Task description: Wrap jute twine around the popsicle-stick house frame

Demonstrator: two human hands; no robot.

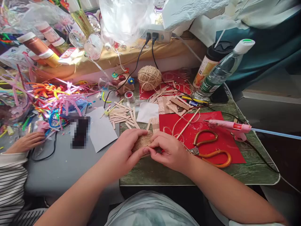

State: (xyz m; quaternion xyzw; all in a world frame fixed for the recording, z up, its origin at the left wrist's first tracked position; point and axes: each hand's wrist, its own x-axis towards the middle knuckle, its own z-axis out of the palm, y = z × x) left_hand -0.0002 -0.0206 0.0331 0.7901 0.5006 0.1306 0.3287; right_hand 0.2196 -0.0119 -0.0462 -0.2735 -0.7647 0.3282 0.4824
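Observation:
My left hand (128,147) grips a small flat piece wrapped in rows of twine (143,141), thumb along its near edge and fingers over the far side. At the right end of that piece, my right hand (169,151) is closed in a pinch on the twine, its fingertips close to the left thumb; the strand itself is mostly hidden. Loose twine (174,128) loops over red card (211,121) just beyond the right hand. Orange-handled scissors (217,154) lie on the card, their blades partly behind my right wrist.
A pink glue gun (229,125) with its cord rests at the right. Wooden craft sticks (121,114), a ball of twine (150,78), a water bottle (217,73) and a cup (207,64) stand or lie beyond. Another person's hand (29,141) is at the left, near pipe cleaners (68,100).

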